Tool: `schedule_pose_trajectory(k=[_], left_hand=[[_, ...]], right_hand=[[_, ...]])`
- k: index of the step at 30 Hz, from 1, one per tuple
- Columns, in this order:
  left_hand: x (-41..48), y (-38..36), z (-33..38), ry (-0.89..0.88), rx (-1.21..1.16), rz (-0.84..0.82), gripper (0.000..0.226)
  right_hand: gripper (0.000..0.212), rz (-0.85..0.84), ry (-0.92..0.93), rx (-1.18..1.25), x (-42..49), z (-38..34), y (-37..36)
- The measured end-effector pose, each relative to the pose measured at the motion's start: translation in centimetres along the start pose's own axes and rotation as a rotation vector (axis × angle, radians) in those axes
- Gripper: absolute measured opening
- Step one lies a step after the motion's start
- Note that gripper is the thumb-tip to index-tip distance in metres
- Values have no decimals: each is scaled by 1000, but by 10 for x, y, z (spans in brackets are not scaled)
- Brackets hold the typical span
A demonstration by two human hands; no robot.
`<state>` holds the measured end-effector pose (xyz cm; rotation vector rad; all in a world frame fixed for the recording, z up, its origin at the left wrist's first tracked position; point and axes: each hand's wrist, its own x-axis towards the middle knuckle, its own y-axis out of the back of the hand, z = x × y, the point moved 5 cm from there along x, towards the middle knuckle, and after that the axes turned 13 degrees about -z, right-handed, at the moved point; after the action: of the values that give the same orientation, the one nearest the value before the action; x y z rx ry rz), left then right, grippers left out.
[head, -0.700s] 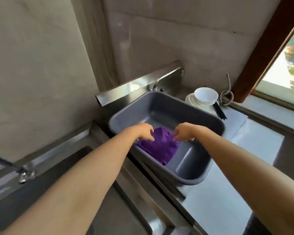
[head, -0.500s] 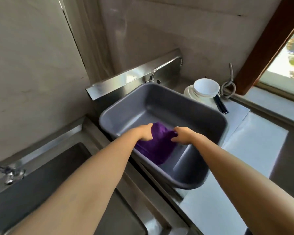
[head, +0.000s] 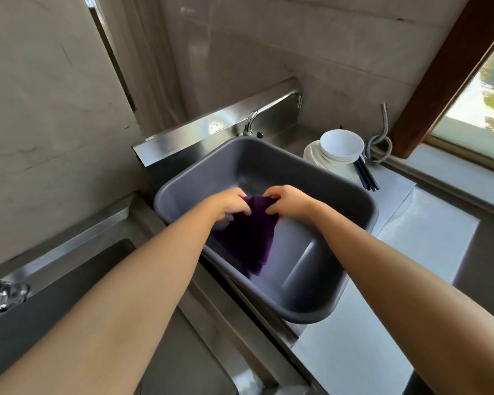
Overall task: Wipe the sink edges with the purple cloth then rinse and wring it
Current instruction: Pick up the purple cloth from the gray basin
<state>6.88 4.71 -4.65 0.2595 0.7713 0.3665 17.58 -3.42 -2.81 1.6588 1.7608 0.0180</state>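
Note:
The purple cloth (head: 248, 238) hangs down inside a grey plastic basin (head: 311, 306) that sits in the right sink. My left hand (head: 230, 205) grips the cloth's top left edge. My right hand (head: 287, 203) grips its top right edge, close beside the left. The two hands hold the cloth bunched between them above the basin floor, and its lower part drapes toward the basin's near wall.
A steel tap (head: 268, 109) stands behind the basin. White bowls and plates (head: 340, 151) with dark chopsticks (head: 367, 175) are stacked at the back right, next to a coiled metal hose (head: 380, 143). A second steel sink (head: 54, 295) with its tap (head: 6, 292) lies at the left.
Both hands have moved closer together and lifted the cloth, which now hangs bunched between them instead of lying spread in the basin.

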Motion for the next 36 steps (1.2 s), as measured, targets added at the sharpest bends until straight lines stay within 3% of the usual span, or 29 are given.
schedule_pose_trajectory(k=[2, 6, 7, 11, 18, 24, 28, 36], left_hand=[[-8, 15, 1, -59, -74, 32, 22], [-37, 34, 8, -225, -78, -114, 71], [-47, 36, 11, -246, -38, -149, 70], [-79, 56, 14, -246, 77, -92, 32], [-151, 102, 25, -363, 200, 272, 25], [-226, 138, -21, -329, 237, 517, 27], [-288, 157, -73, -284, 147, 673, 26], [-379, 153, -210, -84, -124, 692, 18]], right_hand=[[28, -29, 62, 2, -6, -19, 9], [33, -121, 172, 46, -20, -55, 21], [34, -135, 195, 61, -24, -65, 24], [32, -139, 285, 35, -41, -101, 38], [16, 116, 359, -284, -55, -162, 48], [15, 63, 434, -545, -48, -235, -7], [21, -43, 535, -587, -37, -282, -63], [24, -497, 531, -352, -10, -317, -209]])
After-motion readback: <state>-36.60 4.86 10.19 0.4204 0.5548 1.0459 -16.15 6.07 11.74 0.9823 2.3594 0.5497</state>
